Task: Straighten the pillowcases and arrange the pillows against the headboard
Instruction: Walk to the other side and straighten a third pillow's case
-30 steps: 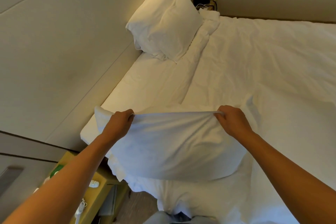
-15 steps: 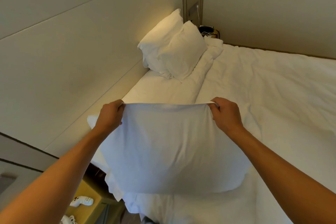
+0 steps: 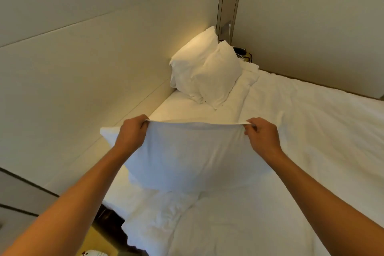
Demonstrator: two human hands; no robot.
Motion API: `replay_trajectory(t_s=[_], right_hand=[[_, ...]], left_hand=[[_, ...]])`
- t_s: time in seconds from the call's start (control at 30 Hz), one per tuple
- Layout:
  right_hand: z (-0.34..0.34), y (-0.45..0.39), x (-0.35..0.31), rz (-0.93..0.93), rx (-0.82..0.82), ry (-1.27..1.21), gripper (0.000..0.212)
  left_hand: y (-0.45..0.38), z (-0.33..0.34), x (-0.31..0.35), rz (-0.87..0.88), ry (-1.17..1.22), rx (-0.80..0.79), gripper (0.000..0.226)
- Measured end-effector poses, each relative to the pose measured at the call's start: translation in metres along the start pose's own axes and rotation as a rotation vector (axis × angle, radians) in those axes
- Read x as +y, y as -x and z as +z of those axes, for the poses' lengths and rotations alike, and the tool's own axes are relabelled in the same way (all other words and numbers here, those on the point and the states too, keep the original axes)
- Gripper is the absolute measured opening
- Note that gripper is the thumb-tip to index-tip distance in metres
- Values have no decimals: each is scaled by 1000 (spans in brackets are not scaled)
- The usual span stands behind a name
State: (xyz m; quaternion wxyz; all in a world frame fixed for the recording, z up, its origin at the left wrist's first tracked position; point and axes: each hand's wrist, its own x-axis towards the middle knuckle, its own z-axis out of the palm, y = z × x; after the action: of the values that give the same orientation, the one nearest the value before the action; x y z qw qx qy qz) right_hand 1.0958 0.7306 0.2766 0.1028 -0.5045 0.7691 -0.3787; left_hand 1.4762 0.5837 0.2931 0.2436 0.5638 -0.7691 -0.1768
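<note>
Open room: wide flat stretch of white-sheeted bed (image 3: 311, 141) to the right, w/ nothing standing on it. Between the held white pillow in its cotton case (image 3: 193, 156) and the two plump white pillows (image 3: 207, 72) propped in the far corner, a bare strip of sheet. Left side blocked by beige padded headboard wall (image 3: 83, 68), pillow corner touching it. Far side shut off by beige wall panel (image 3: 311, 27). Rumpled white duvet fold (image 3: 166, 214) bunched near the bed's edge, below the pillow.
</note>
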Motion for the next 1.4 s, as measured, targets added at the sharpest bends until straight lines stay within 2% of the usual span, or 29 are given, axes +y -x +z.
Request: replay_trajectory(t_s=[0.17,0.37,0.53,0.7,0.83,0.93,1.0,1.07,1.13,1.3,1.4], right_hand=[[69,12,11,131,-76,124,26],[118,0,6,195,-71,238,23],[130,-11,9,260,-63,276,18],[133,-22,17,258,-76,328,31],[128,-30,22,245,-84,457,27],[141,-35,18,225,-61,411,31],[118,-58,45,162,-59,228,26],[132,-61,46,141,-95,178,19],[126,-60,41,97,-57,117,18],[122,-64,52,21,-150,158,18],[118,-70,68,52,-240,170,21]], left_hand=[[1,46,-69,-57,-1,-114,25],[-41,60,-98,66,75,-226,23],[-55,66,-111,156,137,-281,24],[-67,74,-120,112,148,-295,28],[-68,80,-116,76,128,-302,31],[-71,73,-128,47,131,-357,30],[-71,78,-79,-6,-19,-347,29],[-74,64,-86,-10,-24,-315,27],[-74,67,-90,19,-89,-357,27],[-76,74,-75,-16,-136,-376,29],[-80,78,-63,5,-178,-387,26]])
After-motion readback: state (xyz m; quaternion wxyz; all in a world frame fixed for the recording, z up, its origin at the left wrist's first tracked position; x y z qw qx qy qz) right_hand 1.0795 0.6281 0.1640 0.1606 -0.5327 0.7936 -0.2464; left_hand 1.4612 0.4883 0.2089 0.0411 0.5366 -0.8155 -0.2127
